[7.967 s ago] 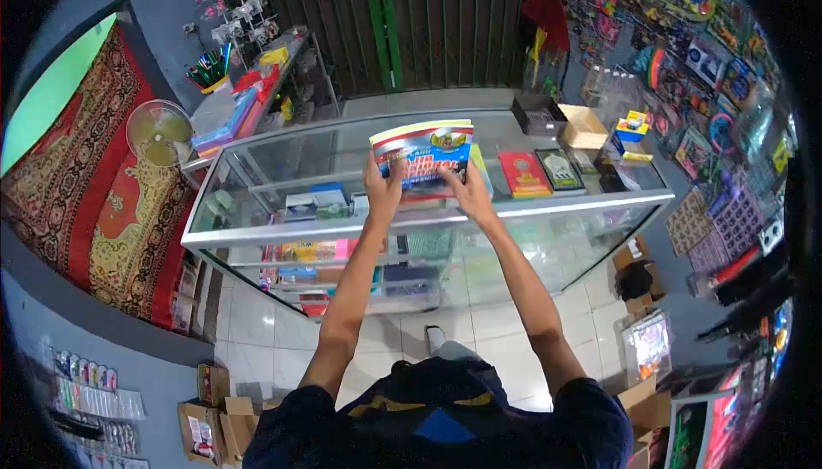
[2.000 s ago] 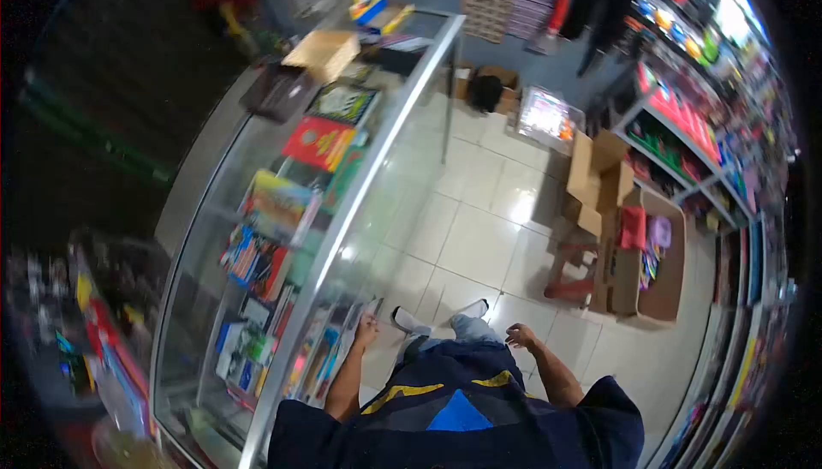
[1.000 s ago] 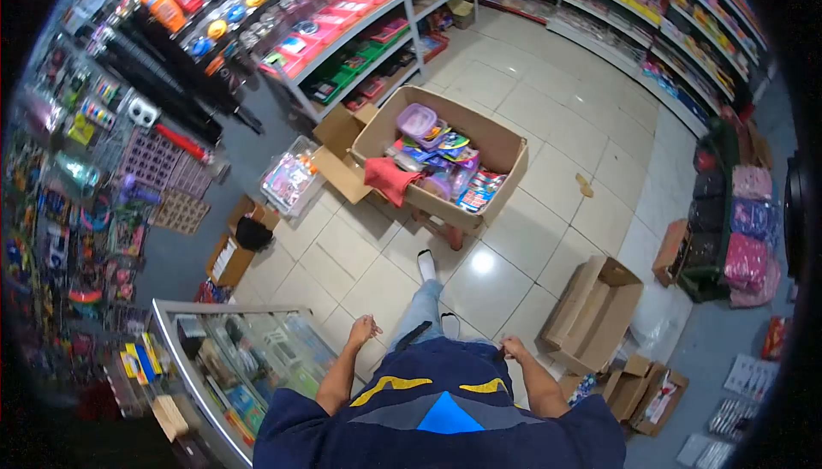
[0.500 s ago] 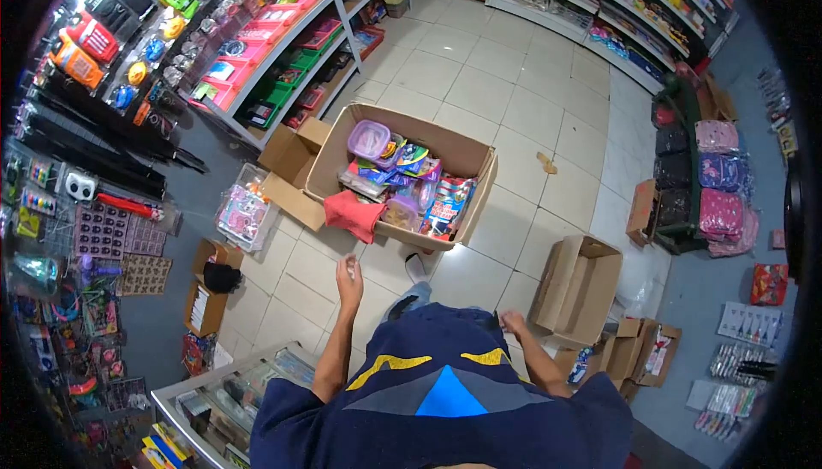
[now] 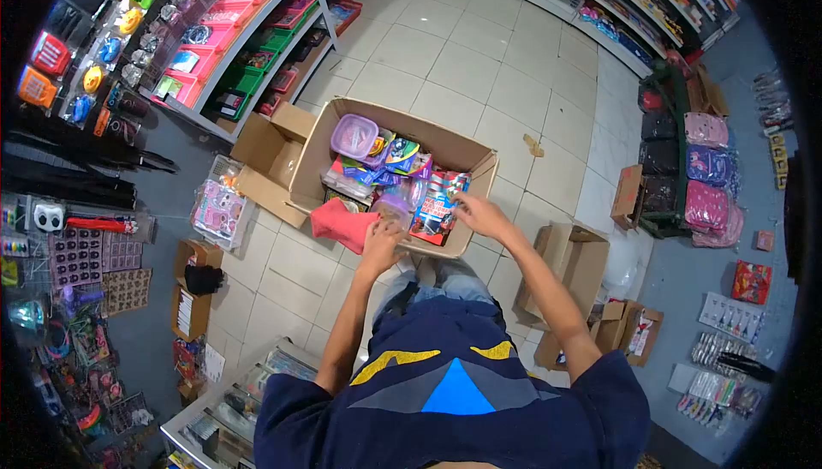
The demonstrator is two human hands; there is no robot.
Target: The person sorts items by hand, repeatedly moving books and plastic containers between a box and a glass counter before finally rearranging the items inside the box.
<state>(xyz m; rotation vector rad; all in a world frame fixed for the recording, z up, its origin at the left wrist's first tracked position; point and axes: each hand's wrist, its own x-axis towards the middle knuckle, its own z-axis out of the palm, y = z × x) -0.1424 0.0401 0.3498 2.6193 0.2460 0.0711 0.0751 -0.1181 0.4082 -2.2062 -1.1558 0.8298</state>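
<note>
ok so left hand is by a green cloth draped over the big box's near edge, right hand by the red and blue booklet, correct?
Not quite: the head view shows the cloth is red, not green. It hangs over the near edge of the big box by the left hand; the right hand is by the booklet.

– where's the red-and-blue booklet (image 5: pixel 435 215)?
– inside the open-topped cardboard box (image 5: pixel 415 128), at the right-hand end, lettered cover facing up.
– and the red cloth (image 5: pixel 336 227)?
– crumpled, draped over the box's near edge.
</note>
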